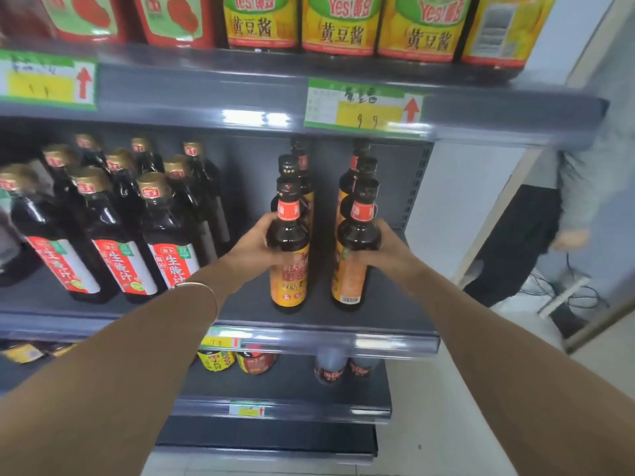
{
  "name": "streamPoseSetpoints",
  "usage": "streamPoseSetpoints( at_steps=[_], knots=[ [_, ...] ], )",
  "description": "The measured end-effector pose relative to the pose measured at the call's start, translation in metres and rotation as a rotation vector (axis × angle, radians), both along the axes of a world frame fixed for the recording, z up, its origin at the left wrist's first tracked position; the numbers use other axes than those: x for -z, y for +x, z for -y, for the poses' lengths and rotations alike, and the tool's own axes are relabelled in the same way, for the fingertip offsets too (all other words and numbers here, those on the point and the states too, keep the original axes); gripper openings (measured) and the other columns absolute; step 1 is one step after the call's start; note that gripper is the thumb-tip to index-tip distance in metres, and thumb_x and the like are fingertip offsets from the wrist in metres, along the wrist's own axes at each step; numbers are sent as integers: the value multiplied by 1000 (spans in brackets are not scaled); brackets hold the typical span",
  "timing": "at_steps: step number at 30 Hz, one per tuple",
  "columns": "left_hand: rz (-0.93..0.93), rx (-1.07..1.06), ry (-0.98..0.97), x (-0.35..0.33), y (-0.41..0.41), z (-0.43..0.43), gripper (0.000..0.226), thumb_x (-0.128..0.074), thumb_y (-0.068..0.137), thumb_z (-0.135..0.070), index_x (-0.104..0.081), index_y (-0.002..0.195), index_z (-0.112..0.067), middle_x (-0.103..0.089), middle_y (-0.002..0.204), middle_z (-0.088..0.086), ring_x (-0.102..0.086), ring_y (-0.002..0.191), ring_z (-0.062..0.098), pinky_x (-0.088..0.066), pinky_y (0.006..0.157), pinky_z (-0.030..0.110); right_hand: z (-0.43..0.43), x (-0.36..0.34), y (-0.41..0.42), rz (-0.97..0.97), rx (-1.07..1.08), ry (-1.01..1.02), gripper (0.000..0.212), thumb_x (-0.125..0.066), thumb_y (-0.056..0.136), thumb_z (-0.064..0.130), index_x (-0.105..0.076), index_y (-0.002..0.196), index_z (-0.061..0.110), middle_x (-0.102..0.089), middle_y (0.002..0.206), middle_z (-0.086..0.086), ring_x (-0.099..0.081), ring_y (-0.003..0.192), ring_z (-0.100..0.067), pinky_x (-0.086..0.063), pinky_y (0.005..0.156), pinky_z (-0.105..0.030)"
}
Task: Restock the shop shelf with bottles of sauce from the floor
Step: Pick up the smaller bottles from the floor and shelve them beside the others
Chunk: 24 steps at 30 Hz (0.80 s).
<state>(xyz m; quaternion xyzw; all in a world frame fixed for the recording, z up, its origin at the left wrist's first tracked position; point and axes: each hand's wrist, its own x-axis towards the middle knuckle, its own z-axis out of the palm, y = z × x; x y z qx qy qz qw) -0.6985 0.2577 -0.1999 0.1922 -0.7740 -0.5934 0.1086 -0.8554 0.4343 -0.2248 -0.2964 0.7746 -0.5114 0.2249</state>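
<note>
Two dark sauce bottles with orange labels stand upright on the grey middle shelf (388, 314), near its front edge. My left hand (252, 247) is wrapped around the left bottle (289, 269) at its shoulder. My right hand (385, 250) grips the right bottle (350, 276) the same way. Behind each one stands a short row of matching bottles (295, 173), partly hidden. A thin bangle sits on my left wrist.
Larger dark bottles with gold caps and red labels (113, 235) fill the shelf's left part. Yellow jars (340, 25) line the shelf above. Lower shelves hold a few small jars (256, 362). Another person (580, 207) stands at the right past the shelf end, over cables on the floor.
</note>
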Motion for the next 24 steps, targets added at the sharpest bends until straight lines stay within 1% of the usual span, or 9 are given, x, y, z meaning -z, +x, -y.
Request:
streamPoseSetpoints(
  at_steps=[3, 4, 6, 8, 9, 12, 16, 21, 24],
  knots=[
    [12, -12, -46, 2, 2, -1, 75, -80, 63, -16, -40, 124, -38, -50, 129, 6, -49, 122, 21, -43, 104, 46, 3, 4, -1, 4, 0, -28, 74, -87, 51, 27, -53, 117, 23, -60, 118, -10, -57, 115, -27, -45, 102, -50],
    [-18, -24, -20, 4, 3, -2, 76, -78, 68, -10, -36, 127, -33, -49, 130, 5, -49, 122, 20, -43, 104, 44, 4, 8, 0, 2, 13, -51, 76, -88, 51, 31, -54, 118, 21, -59, 120, -13, -57, 116, -29, -45, 101, -54],
    [-74, -67, 27, 11, 6, -5, 76, -72, 74, 2, -28, 131, -22, -50, 125, -1, -50, 119, 19, -43, 104, 41, 2, 14, 12, 33, 68, -130, 70, -84, 63, 18, -48, 123, 12, -60, 120, -12, -59, 114, -28, -46, 100, -55],
    [-113, -114, 48, 22, 6, -12, 75, -73, 72, 2, -28, 125, -24, -51, 120, -3, -52, 119, 21, -42, 104, 47, 3, 22, 29, 55, 179, -219, 70, -80, 70, 10, -40, 126, 23, -56, 123, -5, -58, 116, -22, -47, 101, -51],
    [-116, -137, 53, 25, 7, -18, 77, -77, 68, 0, -28, 123, -26, -51, 122, -1, -52, 120, 23, -42, 104, 50, 5, 28, 37, 31, 240, -245, 76, -82, 66, 18, -37, 126, 32, -52, 126, -4, -56, 118, -21, -47, 101, -50],
    [-149, -287, 8, 42, -2, -30, 96, -85, 49, -25, -29, 128, -30, -46, 132, 6, -49, 124, 24, -42, 103, 53, 19, 42, 62, -100, 491, -129, 96, -84, 56, 42, -30, 135, 34, -39, 134, -2, -48, 123, -22, -45, 100, -47],
    [-153, -426, -70, 44, -13, -42, 91, -83, 61, -15, -28, 134, -19, -45, 134, 7, -47, 125, 24, -41, 106, 48, 35, 49, 70, -148, 689, -16, 92, -84, 64, 37, -29, 137, 22, -40, 136, -5, -48, 124, -27, -46, 94, -45],
    [-106, -307, -52, 47, -4, -31, 80, -78, 70, -12, -28, 132, -21, -55, 126, 3, -54, 114, 21, -47, 99, 49, 14, 57, 60, -54, 441, -152, 67, -81, 71, 17, -36, 122, 24, -57, 112, 7, -58, 100, -10, -49, 88, -30],
    [-89, -159, 7, 43, 3, -21, 76, -72, 75, -4, -28, 135, -19, -56, 122, 4, -54, 111, 19, -45, 101, 46, -8, 54, 49, 69, 186, -185, 57, -73, 79, 9, -41, 124, 21, -59, 106, 12, -59, 100, -7, -51, 85, -27]
  ],
)
